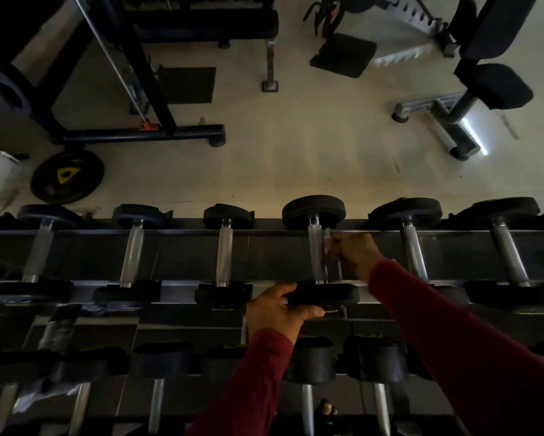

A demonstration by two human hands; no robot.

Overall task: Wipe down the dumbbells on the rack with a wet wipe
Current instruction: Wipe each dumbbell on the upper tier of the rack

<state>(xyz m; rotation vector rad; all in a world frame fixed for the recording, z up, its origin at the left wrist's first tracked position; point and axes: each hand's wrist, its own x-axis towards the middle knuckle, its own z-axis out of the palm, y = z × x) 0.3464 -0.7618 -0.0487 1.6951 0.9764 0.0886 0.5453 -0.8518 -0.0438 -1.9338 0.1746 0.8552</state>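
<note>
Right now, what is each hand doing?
Left hand: grips the dumbbell's near head.
Right hand: holds a wet wipe against the dumbbell's handle.

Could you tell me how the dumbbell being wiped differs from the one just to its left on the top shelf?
The wiped dumbbell has round heads; its left neighbour has smaller heads with angular outlines. The left hand grips the wiped one's near head and the right hand presses a wet wipe to its handle; the neighbour is untouched. Both lie across the rack with silver handles and black heads.
</note>
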